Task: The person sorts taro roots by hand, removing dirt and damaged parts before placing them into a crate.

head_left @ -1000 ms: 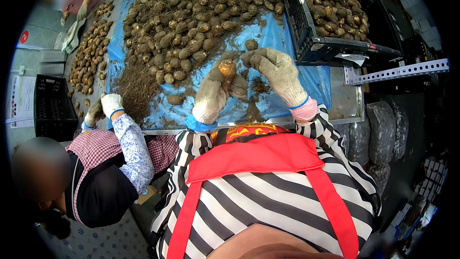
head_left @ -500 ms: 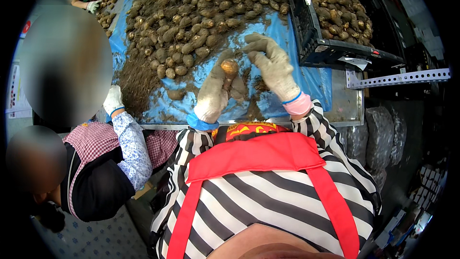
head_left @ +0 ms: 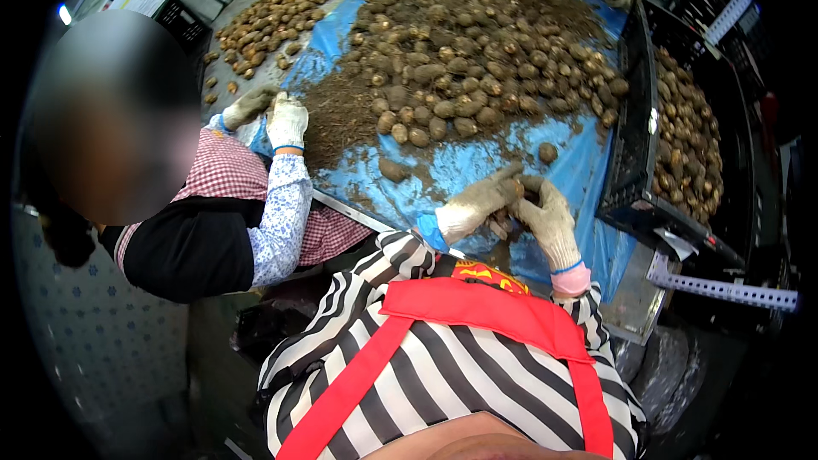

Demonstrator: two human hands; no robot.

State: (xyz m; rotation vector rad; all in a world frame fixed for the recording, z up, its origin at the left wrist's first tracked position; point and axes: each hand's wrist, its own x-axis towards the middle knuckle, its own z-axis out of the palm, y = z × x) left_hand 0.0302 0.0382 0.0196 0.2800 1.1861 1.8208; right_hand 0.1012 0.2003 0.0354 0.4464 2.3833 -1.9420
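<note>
The gloved left hand [head_left: 473, 204] and right hand [head_left: 547, 215] meet over the blue sheet [head_left: 588, 162], fingers curled and seemingly touching; whether they clamp a tuber, I cannot tell. One loose tuber [head_left: 547, 152] lies just beyond the right hand, short of the heap [head_left: 477, 68]. Assessment: light, firm, gritty rather than slippery, skin prone to scuffing; grip around the middle.

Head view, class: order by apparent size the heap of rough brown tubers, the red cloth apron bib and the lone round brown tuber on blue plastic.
1. Heap of rough brown tubers
2. Red cloth apron bib
3. Lone round brown tuber
The bib looks nearer the camera, possibly enlarged.
</note>
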